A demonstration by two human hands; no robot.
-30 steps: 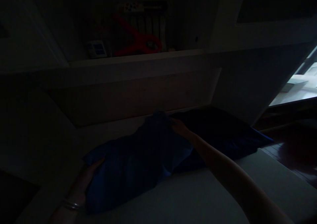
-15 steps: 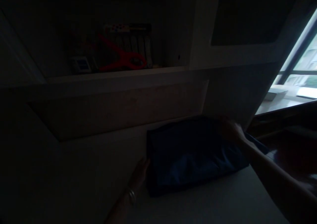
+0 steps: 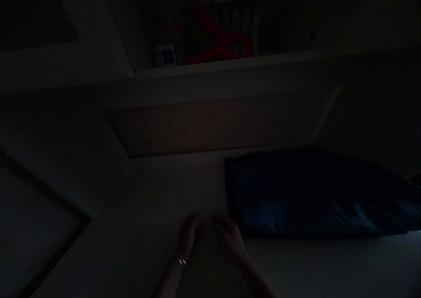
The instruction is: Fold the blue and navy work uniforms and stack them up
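Folded dark blue cloth (image 3: 315, 197) lies flat on the pale, dim work surface (image 3: 138, 227), taking up the right half of the view, with its far edge close along the base of the back wall panel (image 3: 217, 124) and its right end running out of the picture. Its left edge is straight and crisp; a few soft wrinkles catch a little light near the front right. Just beside the cloth's near left corner, both hands rest low over the surface, close together with only a narrow gap between them. On the left hand (image 3: 190, 233), the fingers are stretched forward and loosely together, and a thin metal bracelet (image 3: 180, 260) sits at the wrist. Beside it, the right hand (image 3: 228, 235) has its fingers curled downward, nearest the cloth's corner; the scene is too dark to tell whether it touches the fabric. Neither hand grips anything. Above the wall panel runs a pale shelf ledge (image 3: 237, 63), and on it stand a large red plastic spring clamp (image 3: 223, 41), a small white box with a blue label (image 3: 164, 56) to its left, and some upright dark items behind them that are too dim to make out.
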